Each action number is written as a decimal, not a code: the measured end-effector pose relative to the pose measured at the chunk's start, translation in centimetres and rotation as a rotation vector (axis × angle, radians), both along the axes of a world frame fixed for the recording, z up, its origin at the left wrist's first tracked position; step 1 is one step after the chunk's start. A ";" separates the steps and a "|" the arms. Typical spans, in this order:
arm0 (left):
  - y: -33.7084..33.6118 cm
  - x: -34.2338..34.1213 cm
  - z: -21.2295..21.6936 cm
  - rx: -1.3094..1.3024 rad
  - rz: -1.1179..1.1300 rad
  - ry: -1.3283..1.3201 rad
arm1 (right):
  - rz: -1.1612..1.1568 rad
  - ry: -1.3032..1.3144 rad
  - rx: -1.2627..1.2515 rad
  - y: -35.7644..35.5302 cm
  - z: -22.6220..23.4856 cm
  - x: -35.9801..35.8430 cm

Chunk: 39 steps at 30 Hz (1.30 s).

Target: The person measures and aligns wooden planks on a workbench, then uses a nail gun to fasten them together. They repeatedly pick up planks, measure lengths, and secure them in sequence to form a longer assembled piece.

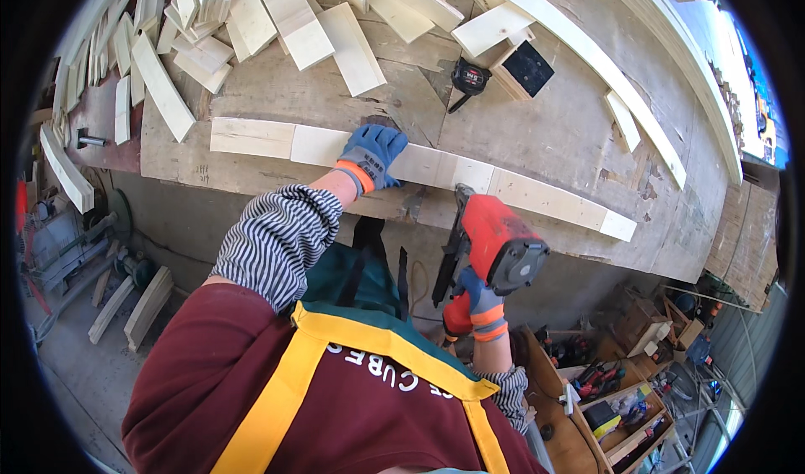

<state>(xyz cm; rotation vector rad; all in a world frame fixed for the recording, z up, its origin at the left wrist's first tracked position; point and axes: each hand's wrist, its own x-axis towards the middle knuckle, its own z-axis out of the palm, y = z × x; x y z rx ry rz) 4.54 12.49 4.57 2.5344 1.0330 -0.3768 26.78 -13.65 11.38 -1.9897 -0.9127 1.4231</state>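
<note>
- On the near edge of the workbench (pixel 537 130), the left hand (pixel 373 155), in a blue glove with an orange cuff, lies flat with fingers spread on a long pale wooden strip (pixel 520 193), pressing it down rather than closing around it.
- Just right of that hand, the right hand (pixel 480 302), gloved the same way, is wrapped tight around the handle of a red nail gun (pixel 495 243).
- The gun's dark nose touches the near edge of the strip, and its body hangs below the bench edge.
- The strip runs along the front of the bench from left to right, made of several light boards set end to end.
- Behind it lie a black tape measure (pixel 470 78) and a small wooden block with a black top (pixel 524 70).
- Loose offcuts (pixel 201 46) are piled at the far left, and a long curved slat (pixel 604 67) sweeps across the right.
- Below right, open wooden boxes (pixel 620 407) hold tools.
</note>
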 end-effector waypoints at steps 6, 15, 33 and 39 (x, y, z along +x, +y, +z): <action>0.4 0.0 0.1 -0.029 -0.003 -0.039 | -0.043 0.117 0.005 -0.1 -0.7 -3.9; 0.5 -0.5 -1.4 0.006 -0.003 -0.103 | -0.084 0.023 -0.049 0.6 0.0 -6.8; 2.4 -7.5 -1.4 0.062 -0.019 -0.099 | 0.176 -0.405 0.276 6.4 2.8 -12.5; 2.7 -7.6 -1.2 0.085 -0.043 -0.139 | 0.186 -0.399 0.247 7.0 2.7 -12.4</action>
